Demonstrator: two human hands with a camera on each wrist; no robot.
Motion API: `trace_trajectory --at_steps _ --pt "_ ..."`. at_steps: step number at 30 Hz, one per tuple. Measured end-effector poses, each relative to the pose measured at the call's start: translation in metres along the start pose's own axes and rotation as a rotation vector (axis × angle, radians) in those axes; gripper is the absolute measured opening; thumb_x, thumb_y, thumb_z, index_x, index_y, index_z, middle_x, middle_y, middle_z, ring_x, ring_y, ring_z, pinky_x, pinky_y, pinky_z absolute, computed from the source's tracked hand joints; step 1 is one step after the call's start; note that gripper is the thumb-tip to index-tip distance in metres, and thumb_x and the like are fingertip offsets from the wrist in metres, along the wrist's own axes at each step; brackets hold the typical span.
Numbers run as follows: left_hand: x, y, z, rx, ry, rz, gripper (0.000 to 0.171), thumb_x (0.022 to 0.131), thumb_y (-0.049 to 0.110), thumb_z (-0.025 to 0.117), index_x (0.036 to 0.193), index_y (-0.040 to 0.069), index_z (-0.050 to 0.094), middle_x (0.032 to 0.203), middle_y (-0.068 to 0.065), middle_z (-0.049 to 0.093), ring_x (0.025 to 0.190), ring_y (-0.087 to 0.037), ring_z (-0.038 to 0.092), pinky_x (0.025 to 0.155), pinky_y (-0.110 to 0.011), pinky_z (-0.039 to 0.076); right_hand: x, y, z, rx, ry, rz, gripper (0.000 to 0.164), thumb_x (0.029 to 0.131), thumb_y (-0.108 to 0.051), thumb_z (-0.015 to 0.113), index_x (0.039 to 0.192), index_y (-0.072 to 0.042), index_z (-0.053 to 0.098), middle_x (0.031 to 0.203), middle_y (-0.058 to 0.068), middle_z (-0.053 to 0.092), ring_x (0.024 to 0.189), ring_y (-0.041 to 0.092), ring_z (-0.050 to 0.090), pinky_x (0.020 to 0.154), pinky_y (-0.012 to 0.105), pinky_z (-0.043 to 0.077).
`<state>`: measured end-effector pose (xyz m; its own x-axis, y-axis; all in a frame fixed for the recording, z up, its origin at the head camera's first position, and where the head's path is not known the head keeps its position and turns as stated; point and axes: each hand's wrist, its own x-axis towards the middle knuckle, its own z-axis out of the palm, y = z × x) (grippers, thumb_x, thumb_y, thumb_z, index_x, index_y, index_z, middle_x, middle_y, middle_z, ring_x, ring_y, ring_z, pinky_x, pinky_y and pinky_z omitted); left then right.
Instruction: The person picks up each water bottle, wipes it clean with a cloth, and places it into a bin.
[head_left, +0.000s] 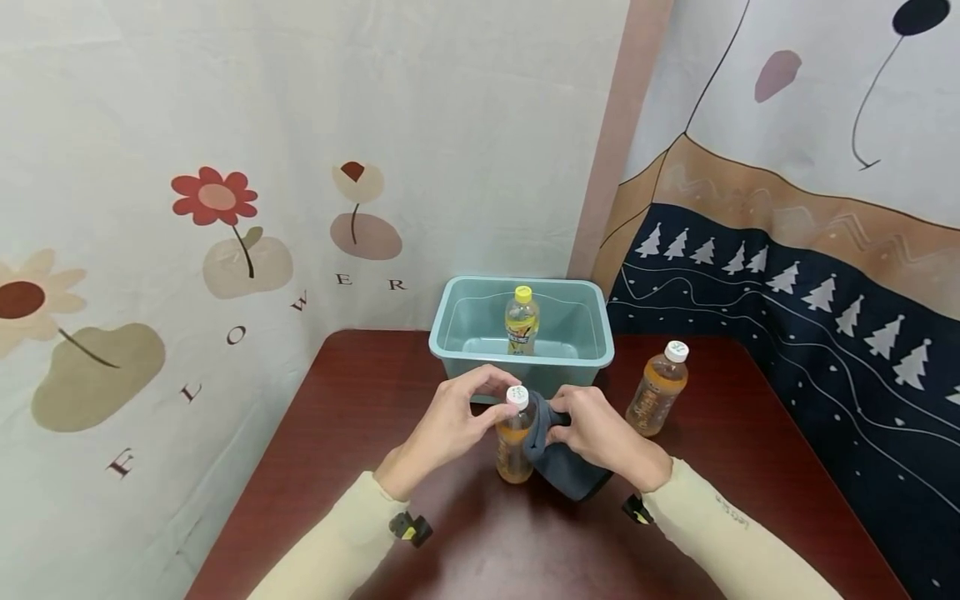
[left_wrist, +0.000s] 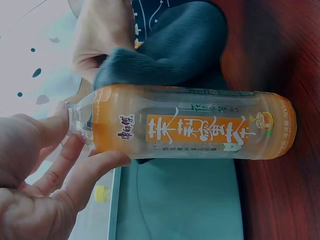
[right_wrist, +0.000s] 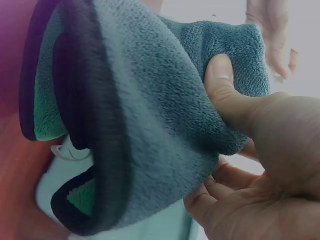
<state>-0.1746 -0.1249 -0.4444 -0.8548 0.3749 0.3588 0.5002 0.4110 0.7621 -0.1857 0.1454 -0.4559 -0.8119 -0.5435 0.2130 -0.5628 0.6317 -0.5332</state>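
A tea bottle (head_left: 513, 454) with a white cap and an orange label stands upright on the dark red table. My left hand (head_left: 462, 414) holds it by the neck, thumb and fingers around the part just below the cap; the left wrist view shows this bottle (left_wrist: 195, 122) lying sideways across the picture. My right hand (head_left: 596, 429) pinches a grey-blue towel (head_left: 566, 471) against the bottle's right side. Up close, the towel (right_wrist: 155, 95) has a dark border and hangs in folds from my right thumb and fingers.
Behind my hands stands a light teal bin (head_left: 558, 362), with a yellow-capped bottle (head_left: 522, 323) upright inside. A second tea bottle (head_left: 657, 396) with a white cap stands to the right. Printed cloth (head_left: 487, 150) hangs behind the table (head_left: 360, 392).
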Motion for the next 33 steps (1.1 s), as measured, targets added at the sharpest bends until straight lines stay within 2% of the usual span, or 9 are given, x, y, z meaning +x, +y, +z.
trace_trajectory --at_steps 5,9,13,17,20,26,29,33 --pt "0.000 -0.002 0.000 -0.007 -0.002 0.015 0.037 0.100 0.018 0.094 0.133 0.026 0.079 0.124 0.007 0.084 0.116 -0.012 0.082 0.110 -0.044 0.068 0.000 0.012 0.015 0.006 -0.063 -0.023 0.017 0.096 -0.007 0.096 0.111 -0.015 0.094 0.096 -0.002 0.080 0.092 0.006 0.072 0.075 0.022 0.062" --pt "-0.001 -0.003 0.000 0.024 0.000 0.021 0.038 0.099 0.017 0.095 0.133 0.023 0.081 0.126 0.005 0.083 0.117 -0.017 0.082 0.110 -0.043 0.068 0.002 0.022 0.027 0.008 -0.110 -0.052 0.015 0.096 -0.005 0.095 0.108 -0.015 0.094 0.098 -0.001 0.086 0.096 0.007 0.076 0.074 0.020 0.059" --pt "-0.001 -0.004 0.000 0.043 -0.004 0.023 0.036 0.098 0.017 0.096 0.131 0.022 0.083 0.127 0.003 0.082 0.119 -0.026 0.082 0.108 -0.041 0.067 0.003 0.029 0.039 0.004 -0.143 -0.067 0.013 0.095 0.000 0.095 0.101 -0.011 0.093 0.088 -0.001 0.085 0.084 0.001 0.073 0.065 0.018 0.051" --pt "-0.001 -0.004 0.000 0.055 -0.006 0.024 0.034 0.099 0.018 0.095 0.130 0.023 0.082 0.126 0.004 0.082 0.120 -0.023 0.082 0.107 -0.040 0.067 0.004 0.034 0.049 -0.010 -0.167 -0.065 0.012 0.093 0.002 0.096 0.094 -0.008 0.090 0.072 -0.002 0.078 0.070 -0.006 0.063 0.058 0.017 0.040" --pt "-0.001 -0.004 0.000 0.065 -0.008 0.026 0.033 0.099 0.018 0.095 0.130 0.023 0.081 0.126 0.005 0.081 0.119 -0.017 0.081 0.107 -0.039 0.067 0.004 0.037 0.055 -0.013 -0.179 -0.058 0.012 0.092 0.003 0.096 0.092 -0.007 0.090 0.067 -0.002 0.074 0.065 -0.007 0.061 0.056 0.016 0.038" --pt "-0.001 -0.002 0.000 0.067 -0.011 0.026 0.033 0.100 0.017 0.094 0.130 0.022 0.080 0.127 0.004 0.081 0.120 -0.016 0.081 0.107 -0.040 0.067 0.004 0.039 0.055 0.017 -0.177 -0.061 0.015 0.091 0.003 0.097 0.087 -0.009 0.088 0.060 -0.004 0.067 0.060 -0.008 0.056 0.055 0.016 0.035" --pt "-0.001 -0.003 0.001 0.082 -0.004 0.033 0.032 0.101 0.017 0.093 0.130 0.021 0.080 0.127 0.004 0.081 0.122 -0.016 0.080 0.108 -0.040 0.067 0.005 0.039 0.052 0.037 -0.181 -0.052 0.014 0.093 0.002 0.096 0.087 -0.009 0.089 0.063 -0.003 0.071 0.064 -0.009 0.053 0.057 0.017 0.034" --pt "-0.002 -0.004 0.002 0.097 0.016 0.057 0.031 0.101 0.016 0.093 0.129 0.019 0.080 0.125 0.003 0.081 0.121 -0.016 0.079 0.108 -0.040 0.067 0.005 0.037 0.046 0.058 -0.182 -0.031 0.009 0.096 0.000 0.093 0.097 -0.009 0.092 0.079 0.000 0.084 0.071 -0.007 0.061 0.059 0.017 0.039"
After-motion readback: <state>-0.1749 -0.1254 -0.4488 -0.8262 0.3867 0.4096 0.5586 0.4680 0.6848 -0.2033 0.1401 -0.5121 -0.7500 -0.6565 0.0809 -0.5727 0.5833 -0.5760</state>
